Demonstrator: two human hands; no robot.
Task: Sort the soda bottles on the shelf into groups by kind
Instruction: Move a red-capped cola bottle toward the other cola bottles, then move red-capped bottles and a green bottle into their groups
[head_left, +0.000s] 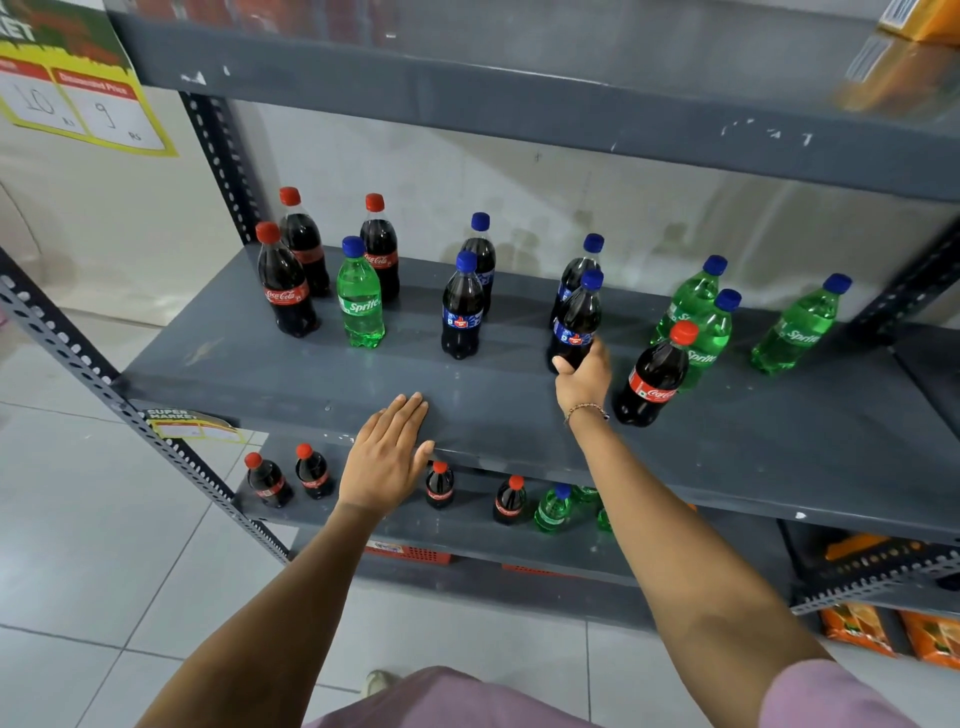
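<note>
While the left hand (387, 460) is lying flat and open on the near edge of the shelf (332, 379), fingers spread only a little and holding nothing, the right hand (584, 376) is wrapping around the base of a blue-capped cola (576, 322) right of the middle. A second blue-capped cola is standing just behind that one, and two more (464, 306) are standing left of it, well apart from the hand.

At the far left, three Cokes (284, 283) are standing close together, with one Sprite (360, 296) just beside them at the near side. On the right, three Sprites (706, 325) are grouping loosely, one (797, 327) apart at the far right, and a single Coke (655, 376) is standing just in front of them, near the right wrist, which is wearing a thin bracelet (587, 409).

The shelf is a dark grey metal board, scuffed and slightly glossy, sitting on slotted steel posts (57, 332). Another grey board is running overhead, with orange packets at its right end. A lower shelf (467, 540) is carrying smaller Cokes and green bottles, and orange packets (857, 629) are lying lower still at the right. Behind the rack a pale, stained wall is showing; a yellow price sign (83, 98) is hanging at the upper left, and pale floor tiles (104, 519) are spreading out on the left.
</note>
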